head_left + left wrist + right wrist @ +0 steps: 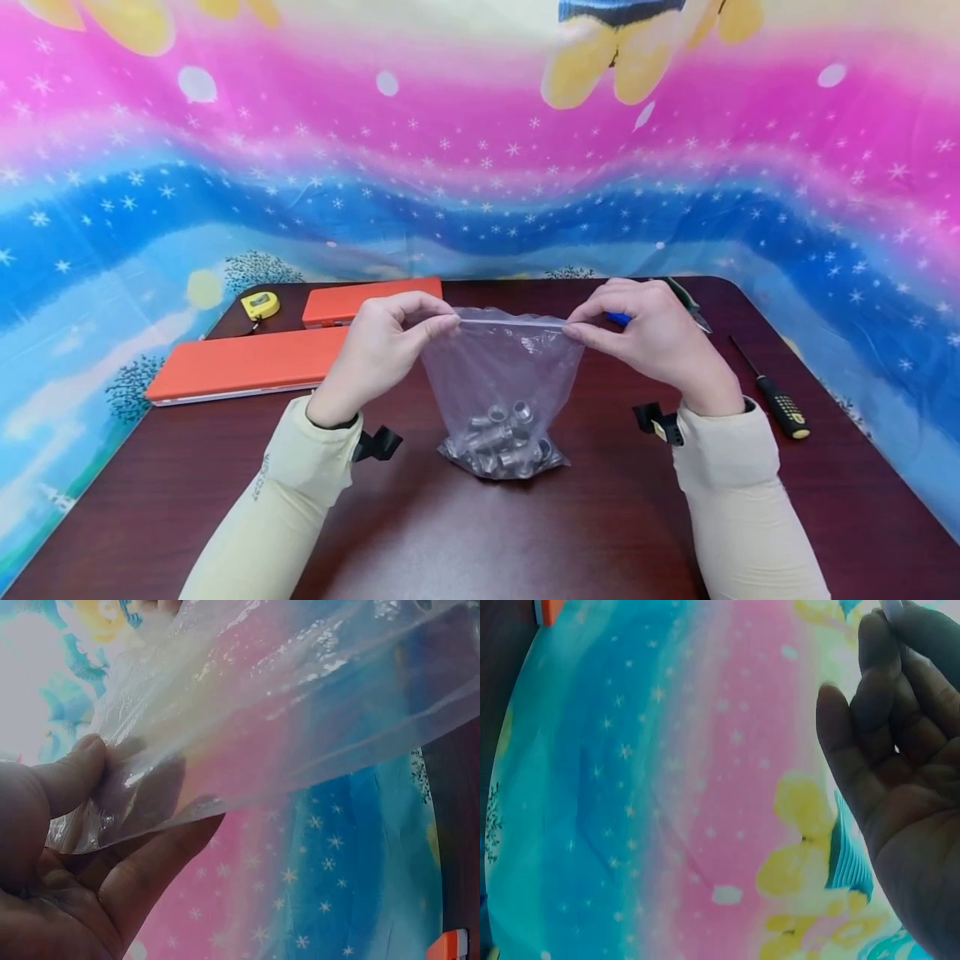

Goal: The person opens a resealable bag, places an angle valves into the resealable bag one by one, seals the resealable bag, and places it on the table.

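Observation:
A clear zip bag stands on the dark wooden table, with several small metal nuts or sleeves heaped in its bottom. My left hand pinches the bag's top left corner between thumb and fingers. My right hand pinches the top right corner, so the top edge is stretched straight between them. In the left wrist view the bag's plastic fills the frame, held by thumb and fingers. The right wrist view shows only curled fingers before the backdrop.
Two orange flat cases lie at the back left, with a yellow tape measure beside them. A black-and-yellow screwdriver lies to the right. A blue-handled tool is partly hidden behind my right hand. A colourful backdrop surrounds the table.

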Demonstrator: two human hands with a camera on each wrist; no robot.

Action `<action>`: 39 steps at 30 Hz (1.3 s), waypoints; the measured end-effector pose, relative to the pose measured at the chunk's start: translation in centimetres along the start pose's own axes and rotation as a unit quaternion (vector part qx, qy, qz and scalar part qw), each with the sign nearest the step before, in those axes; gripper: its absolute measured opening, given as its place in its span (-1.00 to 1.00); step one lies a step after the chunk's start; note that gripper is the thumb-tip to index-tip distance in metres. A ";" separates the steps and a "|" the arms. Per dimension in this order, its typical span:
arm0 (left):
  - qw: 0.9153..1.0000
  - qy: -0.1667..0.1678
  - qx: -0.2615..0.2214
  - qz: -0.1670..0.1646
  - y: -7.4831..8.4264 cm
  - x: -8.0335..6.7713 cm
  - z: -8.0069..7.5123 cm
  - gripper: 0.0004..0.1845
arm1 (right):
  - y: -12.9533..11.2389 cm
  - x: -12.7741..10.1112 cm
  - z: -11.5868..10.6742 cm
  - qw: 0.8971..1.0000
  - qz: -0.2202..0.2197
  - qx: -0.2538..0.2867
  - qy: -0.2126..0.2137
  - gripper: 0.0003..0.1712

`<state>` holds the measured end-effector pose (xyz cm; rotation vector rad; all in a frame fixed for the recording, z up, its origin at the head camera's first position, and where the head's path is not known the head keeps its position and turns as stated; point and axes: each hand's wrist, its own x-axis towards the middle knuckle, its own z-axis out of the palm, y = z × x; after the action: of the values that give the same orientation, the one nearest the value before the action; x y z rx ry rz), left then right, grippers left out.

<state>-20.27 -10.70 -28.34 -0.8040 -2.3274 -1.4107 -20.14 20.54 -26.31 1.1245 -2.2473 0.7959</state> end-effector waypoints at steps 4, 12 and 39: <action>1.000 -0.003 -0.005 -0.009 -0.2 0.0 -0.2 -0.94 | 0.4 -0.4 -0.4 1.000 0.008 0.005 -0.006 -0.74; 1.000 -0.010 -0.017 -0.012 -0.2 0.1 -0.1 -0.93 | 0.7 -0.4 -0.7 0.999 -0.029 0.027 0.007 -0.72; 0.996 -0.005 0.030 0.082 0.6 0.0 0.8 -0.95 | -4.8 3.7 4.1 1.000 -0.003 -0.022 -0.006 -0.79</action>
<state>-19.87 -9.79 -28.34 -0.9617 -2.2420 -1.2652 -18.83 13.40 -25.41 1.1177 -2.2579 0.7346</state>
